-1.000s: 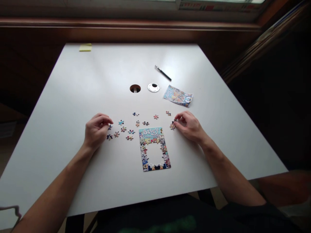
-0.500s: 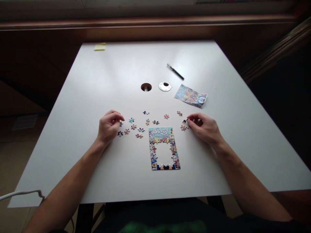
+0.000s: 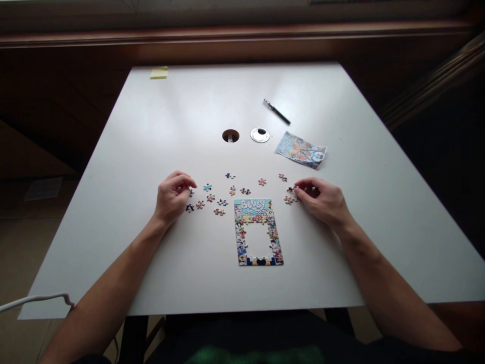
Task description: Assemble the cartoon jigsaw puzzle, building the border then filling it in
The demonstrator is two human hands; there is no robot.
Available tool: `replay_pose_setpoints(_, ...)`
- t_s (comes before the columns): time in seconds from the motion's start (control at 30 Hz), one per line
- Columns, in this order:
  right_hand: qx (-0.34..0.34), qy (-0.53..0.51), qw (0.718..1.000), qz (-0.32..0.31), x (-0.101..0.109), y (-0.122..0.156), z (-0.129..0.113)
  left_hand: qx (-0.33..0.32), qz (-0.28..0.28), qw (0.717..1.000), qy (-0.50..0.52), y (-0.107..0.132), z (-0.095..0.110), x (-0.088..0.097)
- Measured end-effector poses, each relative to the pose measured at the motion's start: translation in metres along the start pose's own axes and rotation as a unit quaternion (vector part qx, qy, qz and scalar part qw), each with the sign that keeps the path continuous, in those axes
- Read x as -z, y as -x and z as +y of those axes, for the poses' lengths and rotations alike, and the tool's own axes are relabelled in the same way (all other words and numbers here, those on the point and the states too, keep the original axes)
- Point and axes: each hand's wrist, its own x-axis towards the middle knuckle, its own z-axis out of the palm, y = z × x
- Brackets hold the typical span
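The puzzle frame (image 3: 241,242) lies in front of me, its printed border joined around an open middle. To its left, my left hand (image 3: 173,198) rests on the table with curled fingers closed at a small dark puzzle piece (image 3: 191,192), mostly hidden by the fingertips. On the right, my right hand (image 3: 322,201) pinches a dark puzzle piece (image 3: 291,189) between thumb and fingers. Just below that pinch lies a multicoloured piece (image 3: 290,200). Several loose pieces are scattered between my hands, among them a light-blue one (image 3: 207,187) and a reddish one (image 3: 262,182).
A crumpled picture sheet (image 3: 301,150) and a black pen (image 3: 277,112) lie farther back on the white table (image 3: 182,126). Near its middle are a round hole (image 3: 230,136) and a metal cover (image 3: 259,135). A yellow sticky note (image 3: 159,73) sits at the far left; a white cable (image 3: 41,298) crosses the near-left corner.
The whole view has shifted slightly, so everything appears a little farther right. Both hands keep nearly the same pose and place among the pieces.
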Motion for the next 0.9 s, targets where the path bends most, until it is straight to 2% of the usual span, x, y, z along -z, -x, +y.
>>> replay_pose_setpoints(0.9,-0.001,0.002,1.0,0.004,0.0007,0.0009,-0.0019,0.002,0.002,1.0,-0.002,0.0,-0.0023,-0.0009)
